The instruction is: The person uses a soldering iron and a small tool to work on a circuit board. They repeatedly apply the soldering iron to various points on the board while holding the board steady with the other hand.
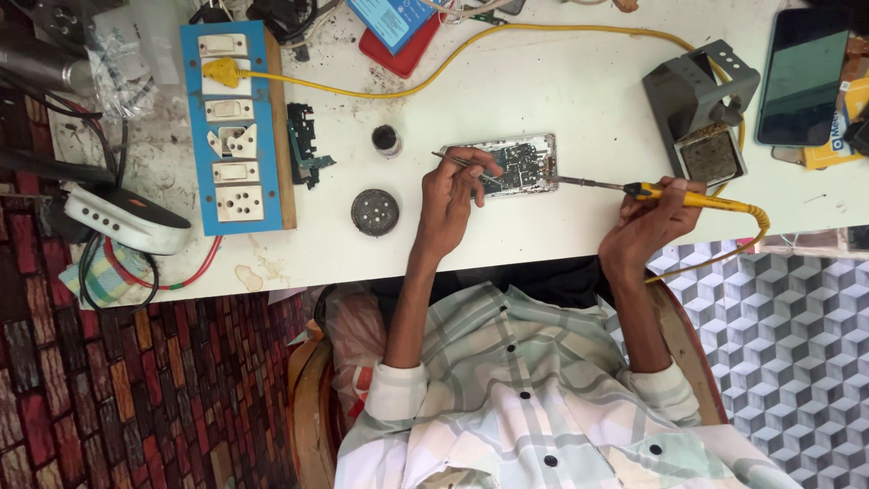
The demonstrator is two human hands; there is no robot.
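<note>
Left hand [450, 195] pinching tweezers [457, 163] over opened phone [518, 166]; right hand [650, 222] gripping soldering iron [674, 193].

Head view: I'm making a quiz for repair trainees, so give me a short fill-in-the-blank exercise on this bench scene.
1. The right hand holds a soldering iron with a ____ handle.
2. The left hand holds thin metal ____ over the opened phone.
3. The yellow plug sits in a socket board coloured ____.
4. The round black lid lies on the ____ table.

Missing words: yellow; tweezers; blue; white
</note>
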